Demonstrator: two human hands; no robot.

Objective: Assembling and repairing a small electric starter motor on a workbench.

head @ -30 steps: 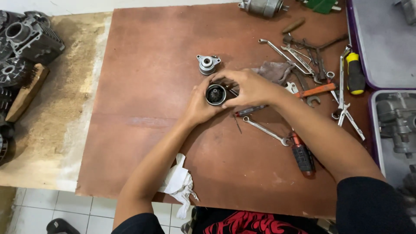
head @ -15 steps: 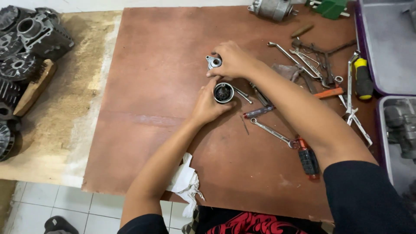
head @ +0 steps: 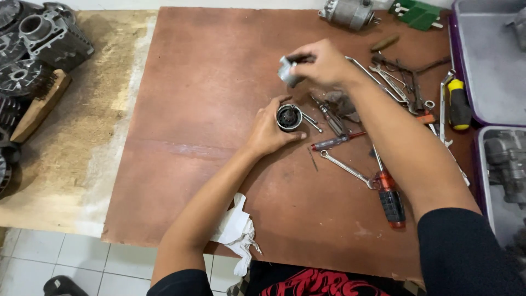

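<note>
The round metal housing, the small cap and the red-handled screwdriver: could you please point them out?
round metal housing (head: 289,117), head view, dark open top.
small cap (head: 287,71), head view, grey side.
red-handled screwdriver (head: 390,198), head view, handle.

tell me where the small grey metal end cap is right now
In the head view it is in the right hand, held above the brown board, just up and right of the round housing.

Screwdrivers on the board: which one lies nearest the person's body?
The red-and-black-handled screwdriver, under the right forearm. The yellow-and-black one lies far off by the purple tray; the slim red one sits mid-board.
</note>
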